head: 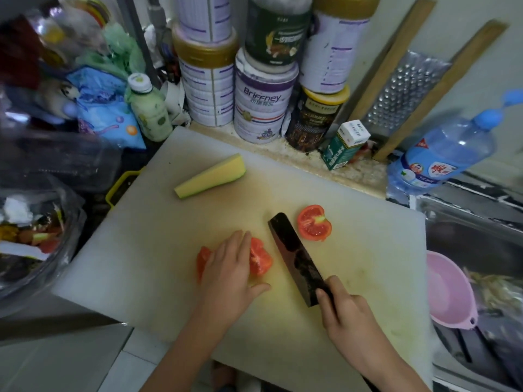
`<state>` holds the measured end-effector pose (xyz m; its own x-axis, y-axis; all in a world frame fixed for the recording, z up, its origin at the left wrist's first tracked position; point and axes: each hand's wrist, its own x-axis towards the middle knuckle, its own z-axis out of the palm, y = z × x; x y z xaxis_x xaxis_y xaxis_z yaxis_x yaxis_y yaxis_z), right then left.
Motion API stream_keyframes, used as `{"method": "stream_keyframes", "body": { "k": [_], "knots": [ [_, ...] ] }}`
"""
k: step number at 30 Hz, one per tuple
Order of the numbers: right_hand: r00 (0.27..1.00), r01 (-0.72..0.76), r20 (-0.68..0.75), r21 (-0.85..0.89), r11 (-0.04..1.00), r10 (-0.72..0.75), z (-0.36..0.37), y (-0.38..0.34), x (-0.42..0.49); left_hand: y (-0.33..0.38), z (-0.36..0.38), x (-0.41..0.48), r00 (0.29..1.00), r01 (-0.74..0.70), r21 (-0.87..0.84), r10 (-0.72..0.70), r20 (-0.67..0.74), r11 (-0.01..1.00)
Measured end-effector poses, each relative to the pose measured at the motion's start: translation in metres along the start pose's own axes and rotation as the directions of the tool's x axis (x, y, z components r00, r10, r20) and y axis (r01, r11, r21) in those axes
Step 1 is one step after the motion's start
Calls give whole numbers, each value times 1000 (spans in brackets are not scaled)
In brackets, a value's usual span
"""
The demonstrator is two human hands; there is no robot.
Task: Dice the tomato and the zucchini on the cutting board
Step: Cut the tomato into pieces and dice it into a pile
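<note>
White plastic cutting board (141, 250) carries everything, stained yellowish under the hands. Well beyond the left fingertips, toward the board's far left, lies the zucchini piece (210, 176). It is a long wedge with its pale cut face up, not yet cut crosswise, and probably parked there to keep clear of the blade.

The dark cleaver (297, 258) stands just right of the left fingers, its blade running away from the person. Whether the edge touches the board I cannot tell. The right hand (345, 309) has fingers and thumb wrapped round the handle, close against the blade's heel, likely for control.

The left hand (229, 267) lies flat, fingers nearly straight and together, thumb splayed toward the person. It presses down on the tomato pieces (260, 258), apparently to keep them from sliding. Red flesh shows on both sides of those fingers, the bigger chunk on the blade side.

A tomato half (314, 222), cut face up, sits beyond the cleaver's tip, apart from both hands, seemingly set aside for later. Dicing looks barely begun.
</note>
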<state>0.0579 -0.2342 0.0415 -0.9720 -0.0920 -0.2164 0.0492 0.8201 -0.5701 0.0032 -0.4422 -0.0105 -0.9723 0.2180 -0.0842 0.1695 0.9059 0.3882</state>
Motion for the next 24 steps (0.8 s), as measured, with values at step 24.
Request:
{"method": "stream_keyframes", "body": {
  "k": [24],
  "knots": [
    [960, 77, 255, 155, 985, -115, -69, 71, 95, 42, 26, 146, 961, 263, -263, -276, -14, 928]
  ]
}}
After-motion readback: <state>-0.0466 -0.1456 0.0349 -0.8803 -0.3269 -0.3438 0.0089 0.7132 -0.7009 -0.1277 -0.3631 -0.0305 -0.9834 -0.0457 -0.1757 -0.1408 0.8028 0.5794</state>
